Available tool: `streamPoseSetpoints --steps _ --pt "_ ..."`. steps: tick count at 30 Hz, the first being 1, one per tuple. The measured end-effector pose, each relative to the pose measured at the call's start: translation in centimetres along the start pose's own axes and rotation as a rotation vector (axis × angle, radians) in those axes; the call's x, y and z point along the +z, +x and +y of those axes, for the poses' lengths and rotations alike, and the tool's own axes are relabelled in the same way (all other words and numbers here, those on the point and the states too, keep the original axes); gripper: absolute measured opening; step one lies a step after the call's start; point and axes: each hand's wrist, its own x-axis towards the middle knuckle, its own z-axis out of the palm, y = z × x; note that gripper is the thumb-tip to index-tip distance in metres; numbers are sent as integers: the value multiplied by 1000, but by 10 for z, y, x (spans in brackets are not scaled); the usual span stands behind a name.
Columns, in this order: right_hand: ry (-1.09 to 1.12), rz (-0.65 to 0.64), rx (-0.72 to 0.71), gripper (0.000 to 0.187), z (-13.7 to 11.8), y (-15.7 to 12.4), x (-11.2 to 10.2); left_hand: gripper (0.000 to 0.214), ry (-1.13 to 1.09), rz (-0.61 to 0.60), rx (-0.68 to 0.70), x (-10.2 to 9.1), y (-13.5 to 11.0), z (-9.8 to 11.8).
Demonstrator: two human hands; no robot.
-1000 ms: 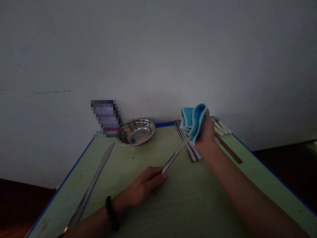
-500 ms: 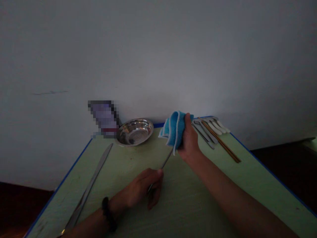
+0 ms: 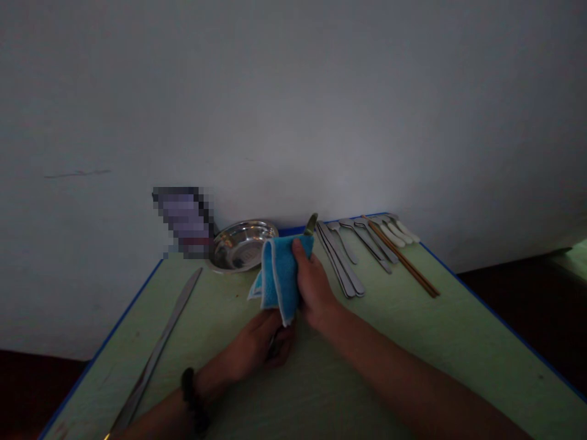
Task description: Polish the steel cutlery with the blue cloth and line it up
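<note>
My left hand (image 3: 263,342) is closed around the handle of a slim metal table knife (image 3: 312,224), its thumb and knuckles just under the cloth. The knife's rounded tip sticks out above a folded blue cloth (image 3: 280,272) with white edging; the cloth hides the middle of it. My right hand (image 3: 313,284) pinches the cloth around the knife, thumb on top. Both hands are above the table, close together.
On the green table (image 3: 220,385) with blue edges, a steel bowl (image 3: 243,244) stands at the back beside a blurred-out phone-like device (image 3: 183,220). Long silver knives (image 3: 158,348) lie at left. At right are metal cutlery (image 3: 339,263), wooden chopsticks (image 3: 403,260) and white-handled utensils (image 3: 397,232).
My right hand has slid the cloth down and left along the knife, toward my left hand. The knife's tip now shows above the cloth, and cutlery behind it has come into view.
</note>
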Motion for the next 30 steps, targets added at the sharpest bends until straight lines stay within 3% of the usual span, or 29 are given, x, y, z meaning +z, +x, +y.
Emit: streamPoseSetpoints --steps 5,11,19,23,30 --pt "129 56 -13 41 -23 11 -9 47 61 -141 11 1 1 6" --pt "244 201 -149 28 -58 27 -22 44 217 43 73 8 1 9" --pt "365 13 -259 32 -97 17 -28 51 91 -36 29 -2 5 -3" --pt "366 58 -223 32 -89 10 -19 51 127 -18 59 -2 4 -2" --pt "322 194 -42 33 -43 3 -6 53 253 25 69 2 4 2"
